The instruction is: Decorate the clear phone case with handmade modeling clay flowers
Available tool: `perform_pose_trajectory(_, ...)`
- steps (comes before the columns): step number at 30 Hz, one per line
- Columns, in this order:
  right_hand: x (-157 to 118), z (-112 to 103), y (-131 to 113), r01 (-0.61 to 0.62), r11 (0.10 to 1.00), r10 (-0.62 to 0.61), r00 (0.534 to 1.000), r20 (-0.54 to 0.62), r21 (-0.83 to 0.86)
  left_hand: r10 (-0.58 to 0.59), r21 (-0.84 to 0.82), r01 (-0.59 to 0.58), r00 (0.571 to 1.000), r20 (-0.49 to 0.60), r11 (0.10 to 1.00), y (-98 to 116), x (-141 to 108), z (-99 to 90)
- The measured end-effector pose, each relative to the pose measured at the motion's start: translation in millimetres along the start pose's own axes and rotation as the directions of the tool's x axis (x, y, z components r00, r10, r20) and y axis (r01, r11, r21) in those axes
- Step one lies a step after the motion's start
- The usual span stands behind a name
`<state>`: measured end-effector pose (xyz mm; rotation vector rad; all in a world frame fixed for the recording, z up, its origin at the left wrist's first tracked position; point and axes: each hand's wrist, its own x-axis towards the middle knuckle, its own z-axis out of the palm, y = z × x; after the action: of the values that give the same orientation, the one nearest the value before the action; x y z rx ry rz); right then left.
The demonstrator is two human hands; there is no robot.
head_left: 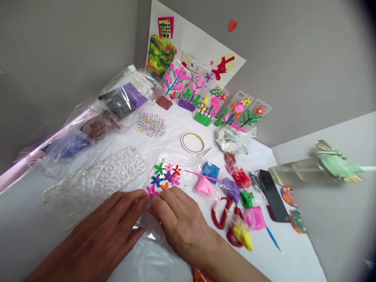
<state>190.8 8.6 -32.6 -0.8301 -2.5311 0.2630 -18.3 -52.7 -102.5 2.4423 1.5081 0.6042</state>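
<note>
Left grip (117, 219) and right grip (176, 221), at flowered phone case (162, 174), mid bench (173, 127).
Clear bag (234, 220): yellow clay (243, 236). Left extended, spread; right curled, pinching or not I cannot tell.

The clear case (163, 160) carries flowers (167, 176) in green, blue, purple, red, orange and pink.

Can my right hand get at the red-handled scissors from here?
Probably yes: the scissors lie to the right of your right hand with nothing seen between, though a yellow packet partly covers them.
</note>
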Motion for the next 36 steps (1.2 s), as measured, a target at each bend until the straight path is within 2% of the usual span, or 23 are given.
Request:
perform_pose_trajectory(3, 2, 0, 0, 0.018, 1.000, -0.018, 1.000, 0.008, -0.011, 0.062, 0.033, -0.062, 0.998, 0.011, 0.998, 0, 4, -0.6)
perform_pose_trajectory(7, 1, -1, 2, 0.001, 0.999, -0.002, 1.000, 0.016, 0.035, 0.080, 0.038, -0.080, 0.997, -0.005, 0.996, 0, 8, -1.5)
perform_pose_trajectory(9, -1, -3, 4, -0.069, 0.992, 0.075, 0.995, -0.059, 0.103, 0.093, 0.035, -0.093, 0.996, 0.001, 0.995, 0, 8, -2.1)
perform_pose_trajectory(12, -2, -8, 8, -0.195, 0.960, 0.233, 0.955, -0.182, 0.203, 0.093, 0.043, -0.094, 0.995, 0.019, 0.995, 1, 6, -3.0)
perform_pose_trajectory(15, -3, -10, 10, -0.246, 0.931, 0.299, 0.937, -0.179, 0.269, 0.074, 0.053, -0.077, 0.996, 0.047, 0.996, 2, 4, -4.7)
perform_pose_trajectory(21, -8, -4, 12, -0.195, 0.928, 0.234, 0.968, -0.089, 0.317, 0.072, 0.038, -0.074, 0.997, 0.038, 0.997, 2, 4, -6.2)
perform_pose_trajectory(31, -8, 0, 15, -0.135, 0.952, 0.166, 0.982, -0.091, 0.276, 0.088, 0.069, -0.091, 0.995, 0.037, 0.993, 0, 5, -4.4)
perform_pose_trajectory(36, -10, 2, 16, -0.112, 0.959, 0.130, 0.990, -0.054, 0.261, 0.097, 0.066, -0.100, 0.994, 0.049, 0.993, -2, 5, -1.8)
